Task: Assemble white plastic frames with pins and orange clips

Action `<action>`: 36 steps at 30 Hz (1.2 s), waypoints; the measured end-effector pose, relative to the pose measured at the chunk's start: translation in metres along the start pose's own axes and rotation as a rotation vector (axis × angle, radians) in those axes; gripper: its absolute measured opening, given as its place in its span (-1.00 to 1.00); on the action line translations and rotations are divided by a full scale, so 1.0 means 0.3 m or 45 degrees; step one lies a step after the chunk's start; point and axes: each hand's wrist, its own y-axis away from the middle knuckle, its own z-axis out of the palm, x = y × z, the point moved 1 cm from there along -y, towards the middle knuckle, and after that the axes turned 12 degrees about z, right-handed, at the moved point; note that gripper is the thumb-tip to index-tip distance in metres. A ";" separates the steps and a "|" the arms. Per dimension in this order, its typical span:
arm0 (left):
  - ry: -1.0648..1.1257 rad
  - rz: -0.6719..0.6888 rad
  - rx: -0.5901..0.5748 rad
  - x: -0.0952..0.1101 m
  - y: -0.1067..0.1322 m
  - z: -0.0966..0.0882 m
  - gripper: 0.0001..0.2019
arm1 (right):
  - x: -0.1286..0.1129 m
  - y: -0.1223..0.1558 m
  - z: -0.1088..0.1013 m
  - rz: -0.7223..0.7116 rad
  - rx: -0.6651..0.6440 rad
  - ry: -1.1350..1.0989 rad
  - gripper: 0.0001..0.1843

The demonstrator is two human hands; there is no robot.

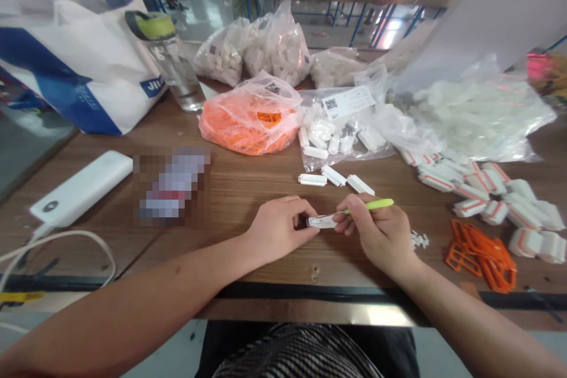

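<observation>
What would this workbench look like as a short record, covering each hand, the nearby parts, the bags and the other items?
Left hand: grips one end of a small white part
Right hand: holds a green-handled tool, its thin shaft over the part
Just ahead: three loose white parts
To the right: tiny white pieces, orange frames, orange-edged white parts
Behind: bag of orange pieces
To the left: drink bottle, white device with cable

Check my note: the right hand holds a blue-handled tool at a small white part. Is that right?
Not quite: the tool's handle is yellow-green, not blue, as the head view shows. The right hand does hold the tool at the small white part.
</observation>
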 end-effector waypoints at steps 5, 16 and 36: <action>-0.005 -0.006 0.000 0.000 0.000 0.001 -0.88 | -0.004 0.003 -0.007 -0.040 -0.008 0.128 -0.64; -0.012 -0.041 0.004 -0.004 0.000 0.006 -0.90 | -0.035 0.032 -0.012 -0.432 -0.115 0.457 -0.65; 0.007 0.007 0.006 -0.004 0.001 0.000 -0.90 | 0.008 0.011 -0.008 -0.042 -0.089 -0.042 -0.59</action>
